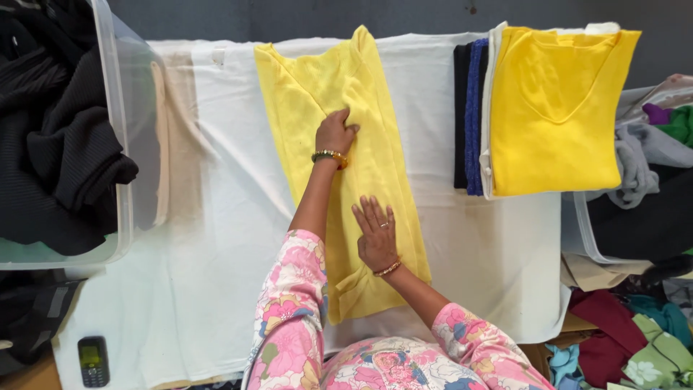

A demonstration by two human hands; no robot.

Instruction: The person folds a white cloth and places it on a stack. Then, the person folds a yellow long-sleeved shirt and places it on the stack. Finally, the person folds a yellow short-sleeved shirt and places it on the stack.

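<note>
Clear bin (123, 144) at the left edge, stuffed with dark, ribbed clothes (58, 137) that spill over its rim. On the right a second clear tub (588, 242) holds grey, black, purple and green garments, partly tucked under the stack beside it.

The table carries a white sheet (216, 238) that runs from edge to edge, with a beige patch (180, 144) showing near the left bin. Behind it, a plain grey wall (289, 14).

In the middle of the sheet lies the yellow top (375, 166), folded into a long narrow strip, slanting from the far edge down toward the person. Left hand (335, 133) is up on the strip's upper half, fingers curled, knuckles pressing into the cloth; whether it pinches a fold I cannot tell. Right hand (377, 235) is flat on the lower half, fingers spread wide, palm down, gripping nothing. Bangles on both wrists, floral pink sleeves (289, 318) below.

To the right of the strip, well apart, sits a folded pile (556, 108): a yellow shirt on top, white, blue and black layers showing at its left side. A small dark phone (93, 360) lies near the sheet's bottom left corner. Maroon, teal and green fabrics (621, 339) heap up low on the right, off the table. Nothing sits between the hands and the top.
</note>
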